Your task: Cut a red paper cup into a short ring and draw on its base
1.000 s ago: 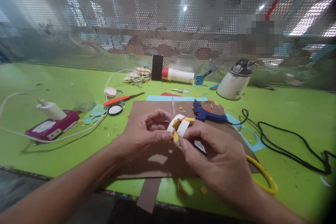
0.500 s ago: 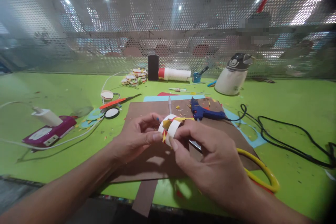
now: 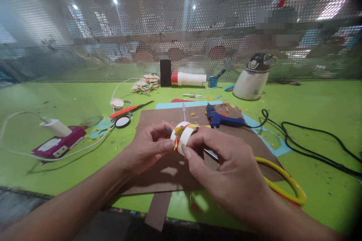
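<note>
Above the brown board, a small white paper ring with red and yellow paper pieces on it is held between both hands. My left hand pinches its left side with thumb and fingers. On the right side, the thumb and index finger of my right hand close on the same ring. Beneath the right hand lie scissors with yellow handles; a bit of blade shows and the hand hides the middle. A blue glue gun rests on the board behind that hand, and a whitish stick lies near it.
At left are a purple power strip with a white plug, an orange-handled knife and a round black-rimmed disc. Stacked paper cups, a dark upright phone-like slab and a white kettle stand behind. A black cord loops at right.
The view has shifted slightly, so the table things appear a little further right. Both hands keep their hold on the paper ring, with hardly any movement.
</note>
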A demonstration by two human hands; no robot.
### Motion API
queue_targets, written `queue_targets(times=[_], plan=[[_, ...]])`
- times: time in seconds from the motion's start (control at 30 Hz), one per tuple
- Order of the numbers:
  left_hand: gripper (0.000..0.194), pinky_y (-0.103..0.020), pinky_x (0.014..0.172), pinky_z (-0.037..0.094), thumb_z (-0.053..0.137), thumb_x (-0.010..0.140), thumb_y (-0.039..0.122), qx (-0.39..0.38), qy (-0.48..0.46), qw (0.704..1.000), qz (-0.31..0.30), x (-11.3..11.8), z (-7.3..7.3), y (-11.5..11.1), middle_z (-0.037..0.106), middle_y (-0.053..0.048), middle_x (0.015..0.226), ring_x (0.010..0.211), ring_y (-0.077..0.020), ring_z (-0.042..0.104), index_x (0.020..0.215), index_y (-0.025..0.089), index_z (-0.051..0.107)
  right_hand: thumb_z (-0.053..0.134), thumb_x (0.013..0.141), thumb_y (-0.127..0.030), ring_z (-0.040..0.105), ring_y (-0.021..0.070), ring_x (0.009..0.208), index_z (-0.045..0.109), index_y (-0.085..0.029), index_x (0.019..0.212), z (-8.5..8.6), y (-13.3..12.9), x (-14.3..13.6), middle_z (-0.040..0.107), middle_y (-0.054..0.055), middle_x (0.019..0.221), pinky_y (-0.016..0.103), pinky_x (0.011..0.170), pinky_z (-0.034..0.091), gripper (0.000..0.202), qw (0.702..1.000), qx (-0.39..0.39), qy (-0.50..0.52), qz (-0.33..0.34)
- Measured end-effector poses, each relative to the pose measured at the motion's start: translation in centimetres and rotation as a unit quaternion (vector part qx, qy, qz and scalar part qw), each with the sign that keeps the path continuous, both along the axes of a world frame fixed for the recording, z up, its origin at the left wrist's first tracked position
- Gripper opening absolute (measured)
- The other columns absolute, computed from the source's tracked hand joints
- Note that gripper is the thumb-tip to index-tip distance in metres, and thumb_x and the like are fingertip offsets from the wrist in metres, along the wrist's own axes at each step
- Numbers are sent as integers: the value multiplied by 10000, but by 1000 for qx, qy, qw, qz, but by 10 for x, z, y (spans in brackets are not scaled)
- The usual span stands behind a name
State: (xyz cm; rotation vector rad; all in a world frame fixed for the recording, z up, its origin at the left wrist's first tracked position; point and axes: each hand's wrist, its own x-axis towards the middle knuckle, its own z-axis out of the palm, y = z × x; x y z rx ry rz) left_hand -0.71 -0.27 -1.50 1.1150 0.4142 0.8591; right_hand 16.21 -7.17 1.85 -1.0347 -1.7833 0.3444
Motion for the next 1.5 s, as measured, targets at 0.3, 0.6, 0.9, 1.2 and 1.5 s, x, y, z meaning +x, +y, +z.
queue_targets(times=[0.3,0.6,0.9,1.2,1.5], plan=[[247,-250,794,492,848,661,300,-9,30,999,18,-1,-5,3,690,-29,828,790,-149,644,821,163,719,553,802,-99,484,71,494,623,-145,663,-1,0,2,572,-26,556,179,473,380,162,1000,-10,8,10],[243,-262,819,489,828,686,292,-11,33,999,14,-1,-5,2,685,-34,851,821,-155,640,857,161,716,551,805,-108,495,73,496,628,-130,652,-1,1,2,589,-10,561,176,470,392,173,999,-25,21,14],[262,-264,808,475,848,660,291,-10,35,999,14,-1,-4,2,649,-12,810,784,-132,618,811,147,691,566,806,-98,520,73,513,654,-119,663,-2,2,0,610,-3,576,175,495,394,170,1000,-9,7,-1],[289,-274,822,471,849,666,278,-7,20,1000,14,-1,-2,1,667,-18,843,830,-143,634,849,136,676,579,823,-132,539,76,532,650,-139,675,-3,2,2,620,-13,594,193,539,410,164,1000,0,-11,-9],[292,-245,776,473,803,727,206,90,13,996,25,2,-2,-9,667,-5,895,846,-124,626,953,175,621,595,834,-162,607,110,607,652,-152,715,-9,4,1,669,6,669,225,594,462,132,1000,7,4,-25]])
